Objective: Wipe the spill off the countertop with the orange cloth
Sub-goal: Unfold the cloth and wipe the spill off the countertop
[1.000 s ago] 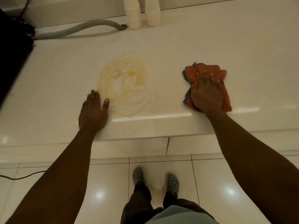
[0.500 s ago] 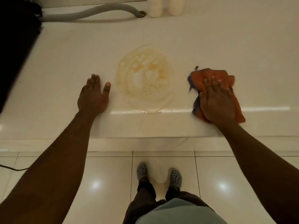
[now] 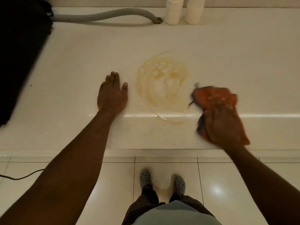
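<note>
A round yellowish spill [image 3: 162, 85] spreads over the white countertop [image 3: 81, 62] and runs down past its front edge. The orange cloth [image 3: 203, 96] lies just right of the spill, at the edge. My right hand [image 3: 222, 119] presses flat on top of the cloth, blurred by motion, and covers most of it. My left hand [image 3: 112, 95] rests palm down on the bare counter just left of the spill, fingers together, holding nothing.
A grey corrugated hose [image 3: 103, 16] lies along the back of the counter. Two white cylinders [image 3: 173, 12] stand at the back beside it. A black object [image 3: 19, 54] covers the left end. Below are glossy floor tiles [image 3: 227, 184] and a cable [image 3: 21, 177].
My right hand has slid the cloth left, closer to the spill's right edge. The view has shifted, so the spill sits further right in frame. My left hand stays flat.
</note>
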A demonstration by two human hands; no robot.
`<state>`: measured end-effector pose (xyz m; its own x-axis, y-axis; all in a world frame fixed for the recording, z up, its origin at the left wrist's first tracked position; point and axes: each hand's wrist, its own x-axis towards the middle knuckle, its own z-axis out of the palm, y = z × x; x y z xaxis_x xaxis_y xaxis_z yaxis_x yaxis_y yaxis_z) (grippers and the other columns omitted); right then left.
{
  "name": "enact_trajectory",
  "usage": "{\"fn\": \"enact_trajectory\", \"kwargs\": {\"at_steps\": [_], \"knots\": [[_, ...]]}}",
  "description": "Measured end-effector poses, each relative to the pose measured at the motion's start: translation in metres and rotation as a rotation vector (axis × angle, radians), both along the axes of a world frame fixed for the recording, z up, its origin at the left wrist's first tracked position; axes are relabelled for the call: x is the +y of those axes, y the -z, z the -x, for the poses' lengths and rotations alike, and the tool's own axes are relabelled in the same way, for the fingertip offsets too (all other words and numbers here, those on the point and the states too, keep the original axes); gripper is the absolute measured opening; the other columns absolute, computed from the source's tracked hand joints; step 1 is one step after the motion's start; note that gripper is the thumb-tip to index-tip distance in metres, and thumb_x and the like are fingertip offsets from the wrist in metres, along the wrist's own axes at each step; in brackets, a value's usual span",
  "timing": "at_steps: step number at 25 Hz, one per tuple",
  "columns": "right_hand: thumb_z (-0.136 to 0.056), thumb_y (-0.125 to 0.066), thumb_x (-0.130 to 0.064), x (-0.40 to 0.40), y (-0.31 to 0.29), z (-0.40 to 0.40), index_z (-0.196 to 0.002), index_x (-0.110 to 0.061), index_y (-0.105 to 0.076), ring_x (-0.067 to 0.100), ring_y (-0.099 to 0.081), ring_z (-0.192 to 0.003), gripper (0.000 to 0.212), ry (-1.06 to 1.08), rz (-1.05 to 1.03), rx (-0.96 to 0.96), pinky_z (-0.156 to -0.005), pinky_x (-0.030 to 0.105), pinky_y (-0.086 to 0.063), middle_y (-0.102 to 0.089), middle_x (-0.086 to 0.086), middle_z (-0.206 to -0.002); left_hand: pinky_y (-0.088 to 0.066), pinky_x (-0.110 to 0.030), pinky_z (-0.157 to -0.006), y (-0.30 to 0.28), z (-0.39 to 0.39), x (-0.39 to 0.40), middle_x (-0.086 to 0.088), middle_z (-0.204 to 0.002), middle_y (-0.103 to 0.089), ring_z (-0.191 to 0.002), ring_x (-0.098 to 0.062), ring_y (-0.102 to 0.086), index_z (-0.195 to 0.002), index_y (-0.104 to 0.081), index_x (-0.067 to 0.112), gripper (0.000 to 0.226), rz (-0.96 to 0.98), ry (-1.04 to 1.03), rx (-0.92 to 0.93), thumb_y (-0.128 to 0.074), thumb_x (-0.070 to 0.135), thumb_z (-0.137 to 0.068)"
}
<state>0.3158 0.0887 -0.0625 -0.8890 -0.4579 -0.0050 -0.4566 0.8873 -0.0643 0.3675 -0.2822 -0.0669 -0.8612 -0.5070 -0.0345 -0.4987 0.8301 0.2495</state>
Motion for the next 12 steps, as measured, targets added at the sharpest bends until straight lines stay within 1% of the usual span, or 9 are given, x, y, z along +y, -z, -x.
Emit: {"fn": "enact_trajectory", "kwargs": {"at_steps": [1, 2, 3, 4, 6, 8, 10, 12], "knots": [[-0.102, -0.020, -0.041, 0.000, 0.001, 0.023, -0.153, -0.009, -0.018, 0.034, -0.021, -0.147, 0.059, 0.160, 0.036, -0.002, -0.119, 0.054, -0.018, -0.023, 0.017, -0.160, -0.006, -0.036, -0.122, 0.000, 0.002, 0.000, -0.006, -0.164, -0.007, -0.151, -0.021, -0.006, -0.154, -0.007, 0.012, 0.065, 0.007, 0.007, -0.010, -0.014, 0.047, -0.100], [-0.101, -0.015, -0.043, -0.007, 0.000, 0.045, -0.153, -0.012, -0.016, 0.033, -0.019, -0.148, 0.061, 0.274, 0.062, -0.005, -0.119, 0.054, -0.017, -0.020, 0.015, -0.161, -0.006, -0.036, -0.122, 0.000, 0.003, 0.001, -0.006, -0.164, -0.006, -0.151, -0.021, -0.006, -0.154, -0.008, 0.011, 0.064, 0.011, 0.014, -0.011, -0.014, 0.046, -0.101], [-0.099, -0.011, -0.043, -0.022, 0.001, 0.060, -0.154, -0.013, -0.015, 0.033, -0.018, -0.148, 0.062, 0.330, 0.071, -0.011, -0.119, 0.054, -0.016, -0.018, 0.014, -0.162, -0.006, -0.036, -0.123, 0.000, 0.003, 0.001, -0.006, -0.164, -0.006, -0.151, -0.020, -0.005, -0.154, -0.009, 0.011, 0.064, 0.009, 0.017, -0.006, -0.013, 0.046, -0.101], [-0.098, -0.013, -0.041, -0.042, 0.000, 0.064, -0.153, -0.012, -0.016, 0.033, -0.020, -0.147, 0.062, 0.338, 0.077, -0.010, -0.119, 0.054, -0.017, -0.019, 0.015, -0.161, -0.005, -0.036, -0.123, 0.000, 0.002, 0.002, -0.006, -0.164, -0.006, -0.151, -0.020, -0.005, -0.154, -0.010, 0.012, 0.064, -0.002, 0.018, 0.004, -0.012, 0.047, -0.100], [-0.099, -0.017, -0.037, -0.087, -0.001, 0.046, -0.152, -0.010, -0.019, 0.035, -0.023, -0.146, 0.060, 0.245, 0.088, -0.008, -0.118, 0.053, -0.019, -0.023, 0.017, -0.160, -0.005, -0.036, -0.123, 0.001, 0.000, 0.002, -0.005, -0.164, -0.006, -0.151, -0.019, -0.004, -0.154, -0.010, 0.012, 0.066, -0.023, 0.022, 0.031, -0.011, 0.049, -0.100], [-0.101, -0.013, -0.040, -0.111, -0.001, 0.003, -0.154, -0.012, -0.014, 0.032, -0.016, -0.149, 0.060, 0.050, 0.080, -0.046, -0.120, 0.051, -0.014, -0.016, 0.014, -0.162, -0.005, -0.036, -0.123, 0.001, 0.001, 0.000, -0.005, -0.164, -0.007, -0.151, -0.019, -0.004, -0.154, -0.010, 0.012, 0.066, -0.041, 0.025, 0.045, -0.011, 0.049, -0.100], [-0.102, -0.007, -0.045, -0.102, -0.002, -0.043, -0.155, -0.016, -0.008, 0.027, -0.005, -0.151, 0.061, -0.135, 0.052, -0.093, -0.122, 0.049, -0.011, -0.008, 0.008, -0.163, -0.005, -0.036, -0.123, 0.000, 0.000, -0.001, -0.006, -0.164, -0.007, -0.151, -0.020, -0.005, -0.154, -0.011, 0.012, 0.064, -0.042, 0.028, 0.040, -0.013, 0.047, -0.101], [-0.102, -0.005, -0.047, -0.073, -0.002, -0.059, -0.155, -0.017, -0.009, 0.027, -0.007, -0.151, 0.061, -0.186, 0.017, -0.073, -0.121, 0.051, -0.013, -0.012, 0.008, -0.163, -0.006, -0.036, -0.123, -0.001, -0.001, -0.002, -0.006, -0.164, -0.008, -0.151, -0.020, -0.006, -0.154, -0.011, 0.012, 0.060, -0.036, 0.047, 0.037, -0.018, 0.041, -0.102]]}}
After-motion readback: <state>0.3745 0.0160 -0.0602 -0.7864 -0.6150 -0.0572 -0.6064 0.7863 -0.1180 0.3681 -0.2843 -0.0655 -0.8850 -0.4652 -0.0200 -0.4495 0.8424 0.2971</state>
